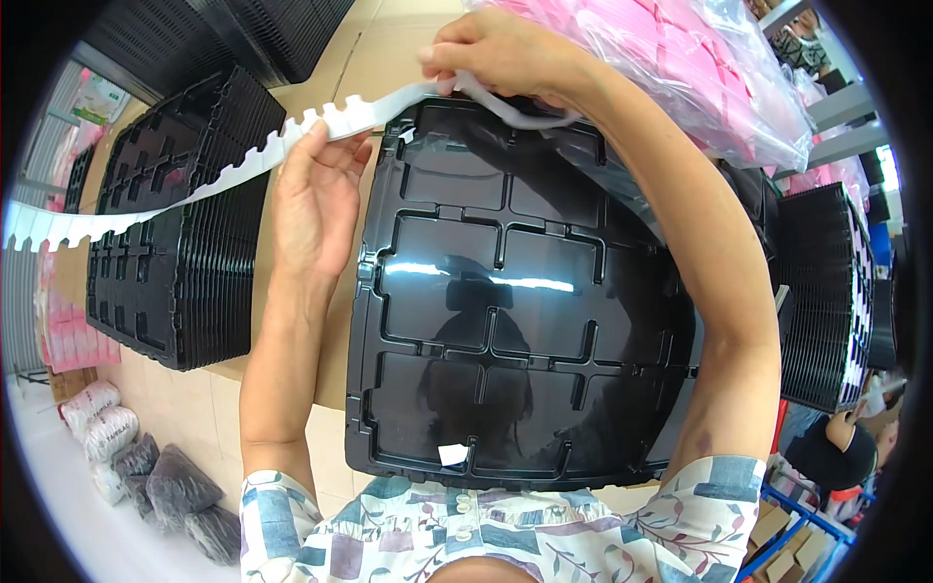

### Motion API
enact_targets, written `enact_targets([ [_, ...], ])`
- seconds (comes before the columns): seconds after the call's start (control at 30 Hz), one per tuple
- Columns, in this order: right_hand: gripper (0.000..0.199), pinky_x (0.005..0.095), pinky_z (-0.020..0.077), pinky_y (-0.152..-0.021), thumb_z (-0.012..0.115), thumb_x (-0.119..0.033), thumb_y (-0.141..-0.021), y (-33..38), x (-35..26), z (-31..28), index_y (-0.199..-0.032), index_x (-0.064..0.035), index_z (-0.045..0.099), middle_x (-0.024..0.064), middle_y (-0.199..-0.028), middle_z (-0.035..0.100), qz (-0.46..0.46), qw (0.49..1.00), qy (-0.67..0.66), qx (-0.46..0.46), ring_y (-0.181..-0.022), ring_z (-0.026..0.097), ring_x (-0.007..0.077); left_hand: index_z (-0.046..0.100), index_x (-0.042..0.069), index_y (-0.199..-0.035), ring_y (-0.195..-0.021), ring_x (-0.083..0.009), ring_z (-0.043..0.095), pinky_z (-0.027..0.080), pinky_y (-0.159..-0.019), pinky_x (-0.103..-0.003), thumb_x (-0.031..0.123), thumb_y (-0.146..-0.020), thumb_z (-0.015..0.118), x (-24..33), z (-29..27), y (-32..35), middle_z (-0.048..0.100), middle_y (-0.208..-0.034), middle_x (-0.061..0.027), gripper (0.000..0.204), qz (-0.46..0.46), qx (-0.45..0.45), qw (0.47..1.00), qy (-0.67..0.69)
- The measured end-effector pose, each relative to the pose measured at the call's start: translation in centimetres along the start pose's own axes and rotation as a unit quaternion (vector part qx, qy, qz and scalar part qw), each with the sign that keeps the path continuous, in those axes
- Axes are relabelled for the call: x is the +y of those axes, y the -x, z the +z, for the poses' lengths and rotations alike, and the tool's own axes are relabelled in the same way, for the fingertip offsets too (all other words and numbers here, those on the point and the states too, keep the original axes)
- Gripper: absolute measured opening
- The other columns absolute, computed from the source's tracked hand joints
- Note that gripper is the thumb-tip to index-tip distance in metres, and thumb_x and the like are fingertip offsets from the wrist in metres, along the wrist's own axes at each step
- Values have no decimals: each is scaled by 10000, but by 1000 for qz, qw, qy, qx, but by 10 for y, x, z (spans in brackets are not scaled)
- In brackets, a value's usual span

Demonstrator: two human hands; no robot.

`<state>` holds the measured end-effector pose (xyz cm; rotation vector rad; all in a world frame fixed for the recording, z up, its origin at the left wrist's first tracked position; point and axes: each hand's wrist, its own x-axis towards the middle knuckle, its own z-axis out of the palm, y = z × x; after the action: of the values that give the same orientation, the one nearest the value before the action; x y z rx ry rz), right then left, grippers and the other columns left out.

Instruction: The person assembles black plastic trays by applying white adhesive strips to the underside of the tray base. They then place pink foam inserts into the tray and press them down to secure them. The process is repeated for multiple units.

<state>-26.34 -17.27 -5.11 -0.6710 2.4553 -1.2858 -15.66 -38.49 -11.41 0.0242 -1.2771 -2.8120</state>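
A long white notched strip (209,180) runs from the far left up to the top middle. My left hand (313,194) holds it from below near its middle, fingers curled around it. My right hand (496,53) pinches the strip's upper end at the top of the view. Under both hands lies a glossy black moulded tray (515,311) with several rectangular pockets, resting on a wooden table (335,364). A small white label sits at the tray's near edge.
A tall stack of black trays (175,262) stands to the left, more at the top left and another stack (826,291) to the right. A clear bag of pink items (700,68) lies top right. Wrapped bundles (146,466) lie on the floor lower left. Another person (846,447) sits lower right.
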Motion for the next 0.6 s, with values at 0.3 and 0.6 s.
enact_targets([
  [0.3, 293, 277, 416, -565, 651, -301, -896, 55, 7, -21, -899, -11, 693, 14, -699, 622, -140, 957, 120, 225, -605, 516, 108, 581, -25, -1092, -1010, -251, 608, 494, -948, -421, 162, -992, 478, 38, -43, 2, 654, -1081, -153, 236, 65, -4, 991, 114],
  [0.6, 102, 354, 492, -590, 708, -52, -795, 206, -46, 50, -878, -30, 655, 85, -772, 627, -137, 984, 84, -81, -643, 622, 263, 434, -135, -1171, -742, -161, 493, 502, -610, -265, -80, -796, 584, 87, -45, 42, 460, -877, -94, 408, 38, -187, 953, 236],
])
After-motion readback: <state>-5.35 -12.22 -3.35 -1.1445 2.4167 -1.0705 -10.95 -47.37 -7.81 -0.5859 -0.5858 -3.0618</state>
